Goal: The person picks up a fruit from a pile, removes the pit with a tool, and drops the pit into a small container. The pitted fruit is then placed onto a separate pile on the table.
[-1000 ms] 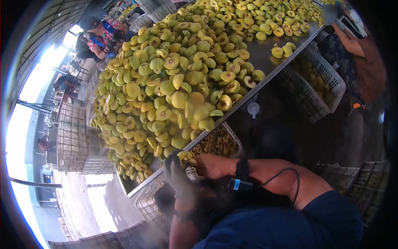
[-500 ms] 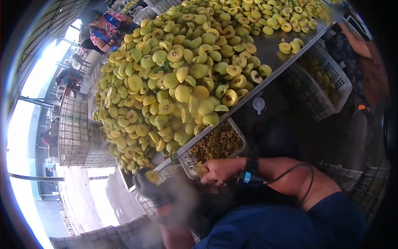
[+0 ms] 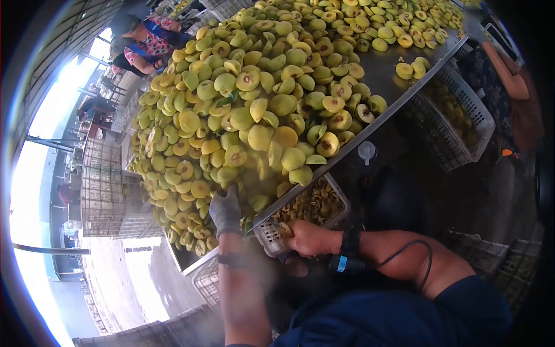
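My left hand [image 3: 225, 211], in a grey glove, reaches onto the near side of a large heap of halved yellow-green peaches [image 3: 245, 118]. Its fingers look stretched out against the fruit, their tips partly hidden, and no piece shows clearly in its grasp. My bare right hand [image 3: 312, 237] is closed at the near rim of a white plastic crate [image 3: 270, 238]. A small yellowish piece of peach [image 3: 285, 230] shows at its fingertips. Brown pits and scraps [image 3: 312, 203] lie in that crate, below the edge of the metal table [image 3: 370, 123].
Another crate [image 3: 484, 118] with fruit scraps stands at right, near a co-worker's arm [image 3: 509, 78]. A person in a floral top [image 3: 151, 43] works across the heap. A clear plastic cup [image 3: 366, 151] is below the table edge. Stacked crates [image 3: 104, 185] stand left.
My left hand has moved up and forward onto the heap; the peach half it held no longer shows in it. My right hand stays near the crate rim, still gripping the piece.
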`<state>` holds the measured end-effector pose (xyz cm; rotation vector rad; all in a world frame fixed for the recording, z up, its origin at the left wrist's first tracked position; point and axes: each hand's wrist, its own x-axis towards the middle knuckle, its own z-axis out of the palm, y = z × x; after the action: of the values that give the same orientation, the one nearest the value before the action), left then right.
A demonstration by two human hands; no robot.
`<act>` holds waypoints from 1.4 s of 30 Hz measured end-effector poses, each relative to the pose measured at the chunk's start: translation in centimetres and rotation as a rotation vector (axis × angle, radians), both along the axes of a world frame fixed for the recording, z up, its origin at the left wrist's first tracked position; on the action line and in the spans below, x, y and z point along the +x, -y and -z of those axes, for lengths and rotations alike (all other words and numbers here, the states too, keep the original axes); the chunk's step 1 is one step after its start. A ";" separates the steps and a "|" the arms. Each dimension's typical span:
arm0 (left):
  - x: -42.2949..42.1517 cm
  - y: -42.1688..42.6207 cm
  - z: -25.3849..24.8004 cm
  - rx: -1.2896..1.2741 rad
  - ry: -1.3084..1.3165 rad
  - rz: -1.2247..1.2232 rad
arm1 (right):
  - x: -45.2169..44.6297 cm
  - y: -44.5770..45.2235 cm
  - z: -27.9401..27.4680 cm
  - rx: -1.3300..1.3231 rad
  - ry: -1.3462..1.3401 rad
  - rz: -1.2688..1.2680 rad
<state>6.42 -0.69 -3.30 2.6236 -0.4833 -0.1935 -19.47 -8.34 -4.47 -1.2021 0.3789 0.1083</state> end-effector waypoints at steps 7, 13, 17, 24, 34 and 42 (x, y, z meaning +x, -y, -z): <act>-3.5 -1.5 -1.0 -0.688 -0.403 -0.103 | 1.5 -0.4 1.8 -0.344 0.108 -0.041; -3.8 -2.5 1.4 -0.524 0.112 0.247 | 1.4 0.2 1.0 -0.436 0.106 0.035; -4.8 -3.0 -0.8 -0.534 -0.087 0.157 | 1.4 0.9 0.3 -0.517 0.134 0.063; -10.3 -3.6 -4.8 -0.744 -0.263 0.257 | 1.5 1.3 -1.0 -0.593 0.198 0.201; -13.6 -3.2 -4.4 -0.502 0.008 0.285 | 0.4 1.1 -2.0 -0.494 0.198 0.132; -15.2 -3.2 -3.1 -0.384 0.368 0.322 | -1.0 1.3 -4.2 -0.533 0.088 0.091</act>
<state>-8.82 2.55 -0.21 2.1932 -0.9642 0.2640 -20.42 -9.63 -0.27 -1.7050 0.3970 -0.1339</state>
